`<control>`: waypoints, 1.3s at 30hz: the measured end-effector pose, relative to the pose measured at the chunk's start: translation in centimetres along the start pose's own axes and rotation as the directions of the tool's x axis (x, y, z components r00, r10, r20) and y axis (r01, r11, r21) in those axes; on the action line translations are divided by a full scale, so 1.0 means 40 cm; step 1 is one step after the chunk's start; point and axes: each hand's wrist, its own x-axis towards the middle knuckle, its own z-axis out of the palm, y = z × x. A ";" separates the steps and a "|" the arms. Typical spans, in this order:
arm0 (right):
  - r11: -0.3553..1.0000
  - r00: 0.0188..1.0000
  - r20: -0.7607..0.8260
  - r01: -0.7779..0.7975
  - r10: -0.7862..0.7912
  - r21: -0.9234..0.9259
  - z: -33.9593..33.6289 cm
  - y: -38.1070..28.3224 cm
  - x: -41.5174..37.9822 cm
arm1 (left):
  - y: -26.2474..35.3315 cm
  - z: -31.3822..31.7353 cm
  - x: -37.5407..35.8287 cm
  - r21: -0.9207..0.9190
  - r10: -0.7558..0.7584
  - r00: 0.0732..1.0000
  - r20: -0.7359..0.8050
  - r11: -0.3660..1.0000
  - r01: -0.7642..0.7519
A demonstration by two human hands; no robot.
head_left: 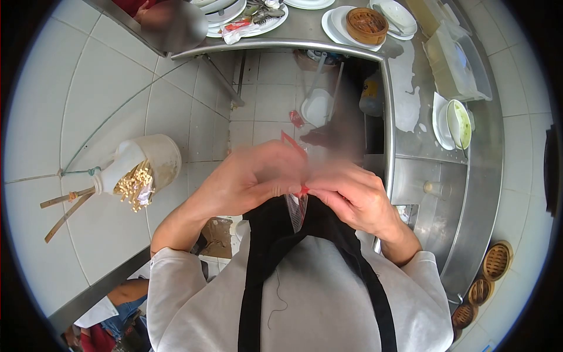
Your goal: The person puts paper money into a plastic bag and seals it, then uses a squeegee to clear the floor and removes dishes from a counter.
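Note:
In front of my chest, over the black apron [253,281], both hands meet at a small plastic wrapper [296,212]. It is clear and finely patterned, with red parts, and its lower end tapers to a point. My left hand [258,176] is closed, its thumb and fingers pinching the wrapper's red part, and a red strip [288,138] sticks up above the fingers. My right hand [355,193] pinches the same red part from the other side, fingertips close against the left thumb. The fingers hide the wrapper's middle.
A steel counter [404,135] with a sink [410,176] runs along the right. Plates with cutlery [267,13] and a bamboo steamer [367,26] stand at the back. A cut white jug [167,158] of chopsticks hangs at left. Other people [105,311] are at lower left.

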 end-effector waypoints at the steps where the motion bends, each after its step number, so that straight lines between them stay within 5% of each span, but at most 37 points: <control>1: 1.000 1.000 -0.009 -0.004 0.004 0.010 -0.001 -0.002 -0.001 | -0.001 0.000 -0.001 0.015 0.011 1.000 0.004 1.000 -0.011; 16: 0.954 0.968 0.151 0.226 -0.198 -0.198 -0.031 -0.016 0.006 | 0.006 -0.010 0.024 -0.115 -0.211 0.965 0.154 0.966 0.230; 35: 0.997 0.997 0.020 0.072 -0.072 0.017 -0.021 -0.008 -0.027 | -0.007 0.024 0.019 -0.258 -0.152 0.982 0.108 0.950 0.175; 39: 0.992 0.999 0.009 -0.052 0.051 0.116 -0.017 -0.010 -0.029 | -0.010 0.026 0.015 -0.308 -0.164 0.982 0.090 0.933 0.184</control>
